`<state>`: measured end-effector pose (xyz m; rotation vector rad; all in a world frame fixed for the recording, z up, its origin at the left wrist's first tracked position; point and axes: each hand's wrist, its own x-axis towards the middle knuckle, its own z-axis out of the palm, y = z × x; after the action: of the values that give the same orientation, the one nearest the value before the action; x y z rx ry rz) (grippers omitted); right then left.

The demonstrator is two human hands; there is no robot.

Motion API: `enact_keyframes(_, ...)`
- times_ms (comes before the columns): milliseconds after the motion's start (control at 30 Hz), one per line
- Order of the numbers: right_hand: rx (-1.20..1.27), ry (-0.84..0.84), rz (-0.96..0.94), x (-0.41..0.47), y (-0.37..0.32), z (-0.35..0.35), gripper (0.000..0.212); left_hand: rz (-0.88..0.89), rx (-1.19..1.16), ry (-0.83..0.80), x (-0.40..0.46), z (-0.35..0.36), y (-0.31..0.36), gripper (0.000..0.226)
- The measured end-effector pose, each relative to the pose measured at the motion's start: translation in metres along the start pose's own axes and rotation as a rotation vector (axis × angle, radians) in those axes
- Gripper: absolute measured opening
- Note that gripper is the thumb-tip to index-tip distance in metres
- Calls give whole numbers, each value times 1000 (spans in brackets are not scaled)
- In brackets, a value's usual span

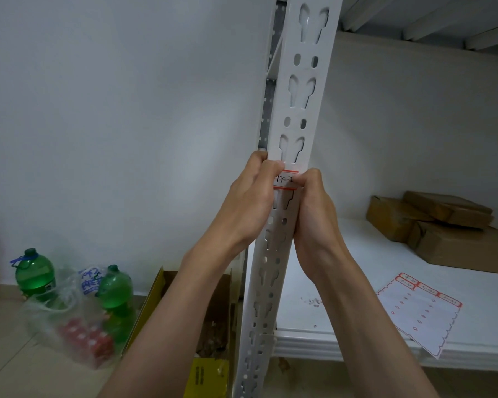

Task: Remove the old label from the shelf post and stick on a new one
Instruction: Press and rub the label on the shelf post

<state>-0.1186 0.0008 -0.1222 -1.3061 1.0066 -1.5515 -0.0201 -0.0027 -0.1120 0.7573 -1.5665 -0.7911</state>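
On 1 shelf post, 2 hands, left and right, each grip pinching 1 label.

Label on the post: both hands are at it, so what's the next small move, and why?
Probably press the label flat with both thumbs. It lies across the post, red edges showing, with the left hand and right hand at its ends. The sheet on the shelf has gaps, which suggests this is the new one.

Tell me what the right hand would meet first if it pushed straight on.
Probably the label on the shelf post: the right hand already has its fingers at the label's right edge.
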Motion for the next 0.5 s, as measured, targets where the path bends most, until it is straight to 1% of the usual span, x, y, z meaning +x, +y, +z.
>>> enact_keyframes(167,-20,14,12,0,0,0,40,-2,-3,4,0,1,-1,22)
enact_keyframes(367,-14,40,-14,-1,3,0,42,-10,1,0,0,1,1,21)
enact_keyframes(500,-19,15,-16,0,3,-2,37,-20,-8,-7,0,2,1,20)
